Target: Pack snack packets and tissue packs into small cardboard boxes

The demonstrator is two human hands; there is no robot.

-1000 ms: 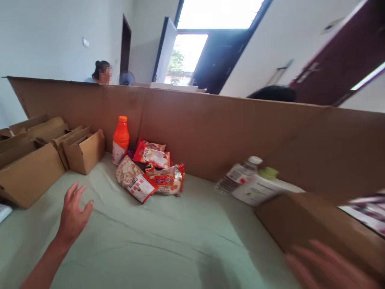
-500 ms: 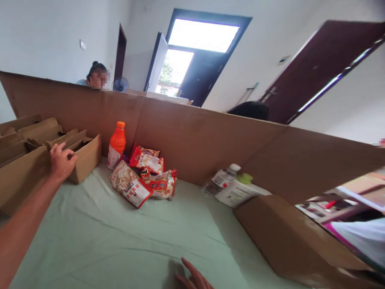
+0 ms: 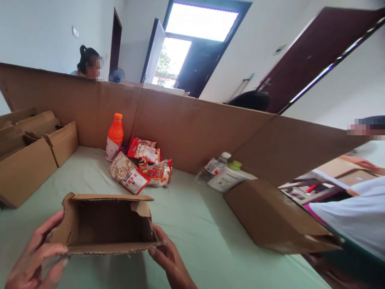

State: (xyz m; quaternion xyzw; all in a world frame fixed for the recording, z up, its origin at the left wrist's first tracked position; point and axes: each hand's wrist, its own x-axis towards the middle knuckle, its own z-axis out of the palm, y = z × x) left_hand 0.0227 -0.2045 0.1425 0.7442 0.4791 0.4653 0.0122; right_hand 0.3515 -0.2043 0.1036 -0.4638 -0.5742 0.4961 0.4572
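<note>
A small open cardboard box (image 3: 111, 248) is between my two hands above the green cloth, its hollow inside facing me. My left hand (image 3: 39, 253) grips its left end, fingers at the torn edge. At the right end, my right hand (image 3: 170, 257) holds the box with thumb in front and fingers behind. Beyond it lie a brown-and-red snack pouch (image 3: 128, 172), a red-and-clear snack bag (image 3: 158, 173) and a red-and-white packet (image 3: 147, 153). An orange bottle (image 3: 114, 136) stands upright beside them.
More cardboard boxes (image 3: 27, 172) stand at the left. A clear bottle (image 3: 213, 168) and a white bottle with green cap (image 3: 228, 178) lean near a larger carton (image 3: 270, 216) at right. A cardboard wall (image 3: 186, 132) runs along the back. Other people are beyond it and at right.
The small box has come from the left row to the front middle. My left hand moved with it, and my right hand has risen and taken hold of its right end.
</note>
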